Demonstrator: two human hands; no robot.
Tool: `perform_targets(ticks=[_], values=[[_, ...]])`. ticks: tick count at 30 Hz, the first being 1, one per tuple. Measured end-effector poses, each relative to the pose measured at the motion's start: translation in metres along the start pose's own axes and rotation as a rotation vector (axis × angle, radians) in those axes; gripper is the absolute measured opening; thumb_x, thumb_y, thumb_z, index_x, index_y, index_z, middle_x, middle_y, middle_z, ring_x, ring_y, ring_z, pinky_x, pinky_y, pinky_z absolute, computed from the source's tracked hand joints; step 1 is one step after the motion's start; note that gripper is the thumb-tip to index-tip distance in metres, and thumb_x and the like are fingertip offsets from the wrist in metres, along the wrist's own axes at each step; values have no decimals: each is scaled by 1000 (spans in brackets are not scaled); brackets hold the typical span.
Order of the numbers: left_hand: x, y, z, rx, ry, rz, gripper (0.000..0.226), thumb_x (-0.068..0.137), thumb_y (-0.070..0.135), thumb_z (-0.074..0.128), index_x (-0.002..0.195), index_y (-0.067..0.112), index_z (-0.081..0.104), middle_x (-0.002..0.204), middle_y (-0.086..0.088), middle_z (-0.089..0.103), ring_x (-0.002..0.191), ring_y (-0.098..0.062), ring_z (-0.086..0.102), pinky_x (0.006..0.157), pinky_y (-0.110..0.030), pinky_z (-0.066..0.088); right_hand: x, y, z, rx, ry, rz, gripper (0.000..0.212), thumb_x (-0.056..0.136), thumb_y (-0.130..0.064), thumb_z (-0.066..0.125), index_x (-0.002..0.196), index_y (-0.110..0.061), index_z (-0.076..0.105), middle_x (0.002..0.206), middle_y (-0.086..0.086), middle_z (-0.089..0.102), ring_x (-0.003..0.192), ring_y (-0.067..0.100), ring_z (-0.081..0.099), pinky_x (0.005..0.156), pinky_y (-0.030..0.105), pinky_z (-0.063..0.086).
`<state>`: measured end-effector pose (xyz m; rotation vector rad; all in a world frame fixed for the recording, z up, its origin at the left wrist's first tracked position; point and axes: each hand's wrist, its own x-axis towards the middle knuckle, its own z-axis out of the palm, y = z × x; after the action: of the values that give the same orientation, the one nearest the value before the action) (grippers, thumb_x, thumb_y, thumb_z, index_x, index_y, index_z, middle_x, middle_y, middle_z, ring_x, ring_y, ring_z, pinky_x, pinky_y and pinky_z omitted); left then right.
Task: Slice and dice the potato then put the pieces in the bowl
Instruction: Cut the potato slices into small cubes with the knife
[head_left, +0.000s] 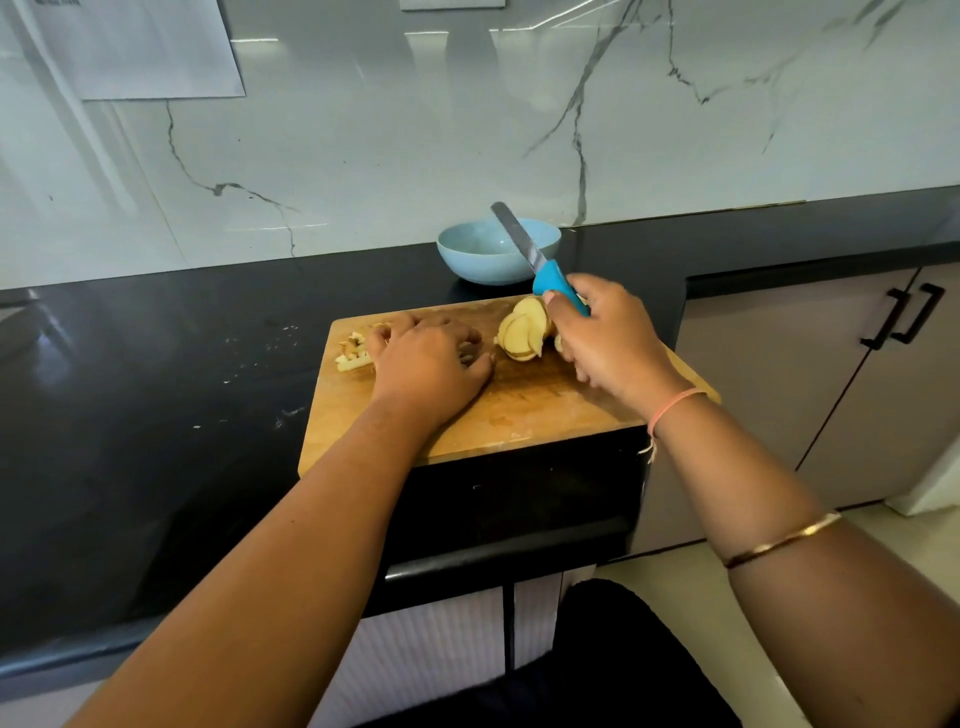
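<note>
A wooden cutting board lies on the black counter. A stack of round potato slices leans at its far right part. Small cut potato strips lie at the board's far left corner. My left hand lies palm down over the board between the strips and the slices, fingers curled over something I cannot see. My right hand grips the blue handle of a knife, its blade raised and pointing up-left, and touches the slices. A light blue bowl stands behind the board.
The black counter runs left and ends at a front edge just below the board. A marble wall rises behind the bowl. Grey cabinet doors with black handles stand at the right. Small crumbs lie on the counter left of the board.
</note>
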<state>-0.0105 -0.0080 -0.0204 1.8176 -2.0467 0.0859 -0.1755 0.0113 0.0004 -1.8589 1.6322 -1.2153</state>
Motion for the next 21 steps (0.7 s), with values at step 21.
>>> perform_targets(ticks=[21], values=[[32, 3, 6, 223, -12, -99, 33, 91, 42, 44, 114, 24, 59, 129, -1, 53, 131, -25, 29, 102, -47, 21, 3, 20, 4, 257, 10, 73, 12, 99, -35, 44, 104, -27, 51, 60, 3, 54, 37, 8, 44, 35, 19, 39]])
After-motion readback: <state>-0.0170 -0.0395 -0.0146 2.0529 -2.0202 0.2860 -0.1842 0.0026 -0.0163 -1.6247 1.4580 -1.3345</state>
